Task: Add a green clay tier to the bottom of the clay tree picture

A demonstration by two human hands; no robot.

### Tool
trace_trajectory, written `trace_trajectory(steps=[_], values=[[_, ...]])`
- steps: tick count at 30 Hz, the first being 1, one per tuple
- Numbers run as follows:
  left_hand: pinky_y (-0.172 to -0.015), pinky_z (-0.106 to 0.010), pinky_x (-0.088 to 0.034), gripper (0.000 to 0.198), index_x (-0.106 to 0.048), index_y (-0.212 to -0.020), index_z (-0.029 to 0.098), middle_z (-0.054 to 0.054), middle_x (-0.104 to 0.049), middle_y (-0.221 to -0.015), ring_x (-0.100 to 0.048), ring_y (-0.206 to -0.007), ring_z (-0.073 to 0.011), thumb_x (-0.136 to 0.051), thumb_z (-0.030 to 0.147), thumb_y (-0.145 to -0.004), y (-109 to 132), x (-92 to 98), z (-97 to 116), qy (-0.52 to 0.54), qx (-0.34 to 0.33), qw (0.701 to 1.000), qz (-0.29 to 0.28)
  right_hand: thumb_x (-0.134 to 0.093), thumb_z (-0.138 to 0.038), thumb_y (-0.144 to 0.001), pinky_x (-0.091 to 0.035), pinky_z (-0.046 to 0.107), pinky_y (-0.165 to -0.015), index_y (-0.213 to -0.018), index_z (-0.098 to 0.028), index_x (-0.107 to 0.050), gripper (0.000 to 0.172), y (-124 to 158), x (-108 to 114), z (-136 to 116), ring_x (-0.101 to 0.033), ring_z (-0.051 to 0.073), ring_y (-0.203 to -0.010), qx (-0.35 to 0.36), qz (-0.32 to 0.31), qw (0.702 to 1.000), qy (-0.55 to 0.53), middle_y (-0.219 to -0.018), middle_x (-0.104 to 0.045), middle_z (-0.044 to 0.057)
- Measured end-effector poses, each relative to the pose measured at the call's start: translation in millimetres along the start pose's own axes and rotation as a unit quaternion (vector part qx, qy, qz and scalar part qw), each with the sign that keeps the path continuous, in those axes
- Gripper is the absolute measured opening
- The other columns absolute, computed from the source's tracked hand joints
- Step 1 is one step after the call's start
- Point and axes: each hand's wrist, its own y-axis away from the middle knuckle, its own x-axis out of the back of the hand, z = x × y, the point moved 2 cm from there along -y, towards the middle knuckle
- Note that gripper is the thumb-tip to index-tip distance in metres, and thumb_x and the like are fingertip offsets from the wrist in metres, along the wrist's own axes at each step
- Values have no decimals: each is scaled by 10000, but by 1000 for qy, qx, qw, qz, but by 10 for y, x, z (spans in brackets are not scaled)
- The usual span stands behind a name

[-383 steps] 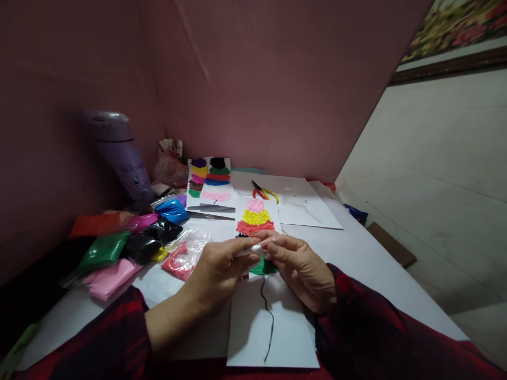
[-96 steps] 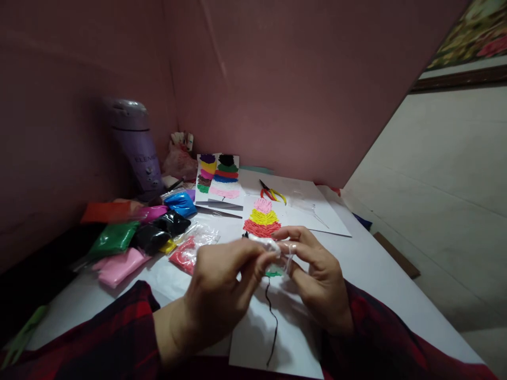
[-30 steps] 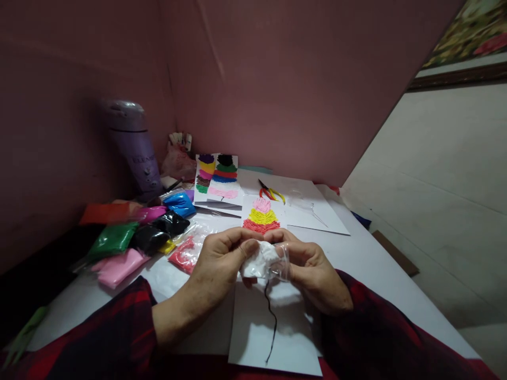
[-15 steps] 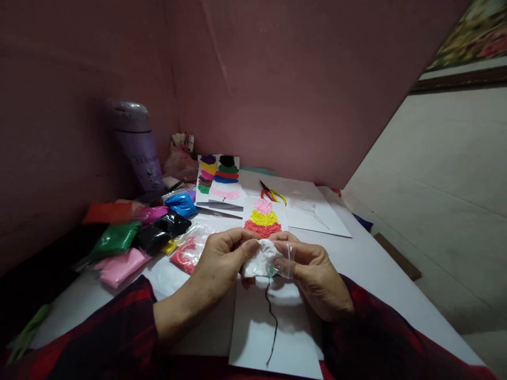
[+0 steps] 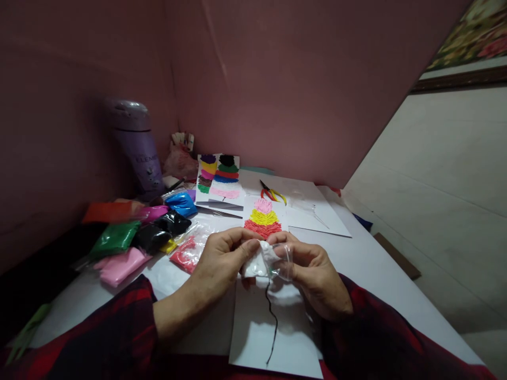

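Observation:
Over a white sheet of card (image 5: 255, 332), both hands hold a small clear plastic bag of white modelling clay (image 5: 255, 265). My left hand (image 5: 222, 258) pinches the clay-filled side between thumb and fingers. At the other side, my right hand (image 5: 312, 269) has its thumb and fingers closed on the loose clear plastic. Below the bag, a wavy black line runs down the card. Pink, yellow and red bands of textured clay (image 5: 264, 217) show on the card's upper part, just beyond my fingers. The fingertips behind the bag are partly hidden.
Left lie several bags of coloured clay (image 5: 114, 238) and an opened red clay bag (image 5: 189, 252). A purple bottle (image 5: 138, 150) stands behind them. Two cards with coloured bands (image 5: 225, 179), pliers (image 5: 273, 192) and a white board (image 5: 322, 214) are at the back.
My right fingers have shifted slightly on the plastic, and the white clay's outline in the bag looks different. My left hand stays almost in place.

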Motion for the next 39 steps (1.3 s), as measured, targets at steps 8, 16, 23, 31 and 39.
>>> trace_trajectory(steps=[8, 16, 23, 31, 39], values=[[-425, -183, -405, 276, -570, -697, 120, 41, -529, -493, -471, -427, -73, -712, 356, -700, 10, -23, 47, 30, 13, 999, -11, -755, -266, -711, -518, 222, -492, -833, -215, -756, 132, -1, 7, 1, -550, 113, -690, -6, 6, 1000, 0, -946, -501, 27], [-422, -169, -373, 237, -578, -658, 119, 41, -516, -501, -454, -435, -64, -720, 306, -692, 20, -19, 63, 23, 14, 1000, -2, -762, -242, -703, -512, 224, -484, -826, -214, -764, 126, 7, 15, 22, -548, 102, -664, -21, -10, 999, -27, -956, -476, 22], [-430, -175, -401, 244, -590, -674, 113, 35, -526, -517, -466, -441, -67, -730, 311, -701, 40, -27, 53, 59, 27, 998, -22, -764, -216, -688, -460, 226, -510, -778, -215, -756, 90, 1, 7, -4, -512, 114, -697, -13, -2, 1000, -26, -920, -493, 21], [-441, -178, -400, 227, -632, -768, 111, 20, -572, -591, -485, -478, -76, -711, 317, -716, 26, -31, 63, 32, 2, 999, -35, -765, -253, -687, -461, 254, -627, -792, -226, -766, 108, -1, -24, -38, -512, 150, -791, 0, 14, 1000, 7, -904, -525, 31], [-429, -183, -367, 294, -617, -725, 117, 23, -546, -567, -459, -470, -77, -726, 385, -676, 8, -15, 44, 22, 22, 1000, -5, -789, -245, -664, -479, 233, -539, -851, -256, -779, 188, 4, -31, 4, -516, 146, -765, 9, 31, 999, 4, -911, -532, 35]])
